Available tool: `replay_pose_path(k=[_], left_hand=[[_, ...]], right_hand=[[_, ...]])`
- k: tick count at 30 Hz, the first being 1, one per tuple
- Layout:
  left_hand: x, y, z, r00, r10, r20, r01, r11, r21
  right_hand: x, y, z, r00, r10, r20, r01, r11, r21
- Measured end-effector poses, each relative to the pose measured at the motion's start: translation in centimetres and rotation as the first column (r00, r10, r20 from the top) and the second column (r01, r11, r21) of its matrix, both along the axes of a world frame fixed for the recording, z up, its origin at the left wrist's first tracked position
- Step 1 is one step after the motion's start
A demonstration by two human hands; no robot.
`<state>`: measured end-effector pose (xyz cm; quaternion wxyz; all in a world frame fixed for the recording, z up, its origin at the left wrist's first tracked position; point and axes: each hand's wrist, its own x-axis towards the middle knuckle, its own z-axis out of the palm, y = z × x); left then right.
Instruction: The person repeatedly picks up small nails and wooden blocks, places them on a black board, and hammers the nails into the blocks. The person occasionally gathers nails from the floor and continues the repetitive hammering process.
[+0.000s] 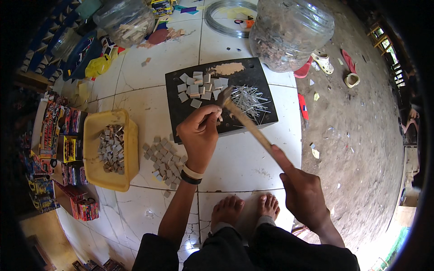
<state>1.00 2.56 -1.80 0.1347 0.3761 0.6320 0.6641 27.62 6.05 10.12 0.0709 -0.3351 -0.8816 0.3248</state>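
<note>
My right hand [304,192] is wrapped round the wooden handle of a hammer [253,128]. The hammer's head reaches over the black block [178,115], right by the fingertips of my left hand [199,133]. Those fingers are pinched together at the block's near edge; whatever they hold is too small and hidden to name. On the block lie small grey-topped square wooden pieces [196,83], a heap of thin silvery nails [248,101] and a patch of sawdust [227,68]. The nails are just right of the hammer head.
Left of the block, more small squares [163,158] are spread on the white tiled floor [239,167]. A yellow tub [132,156] holds others. Beyond stand two clear plastic containers [289,31] [124,22] and a wire coil [217,25]. My bare feet [227,210] are close in front.
</note>
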Motion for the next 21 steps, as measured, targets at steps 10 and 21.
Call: replay_pose_path(k=[10,21], left_hand=[[-10.0,-13.6,5.6,0.737,0.564,-0.372,-0.634,0.768,-0.09],[-6.0,-3.6,1.6,0.9,0.132,-0.416,-0.247,0.939,-0.237]], right_hand=[[5.2,2.5,-6.6,0.831,-0.553,-0.052,0.388,0.645,-0.658],[3.9,4.2,-19.5,0.879,-0.441,-0.181,0.393,0.885,-0.248]])
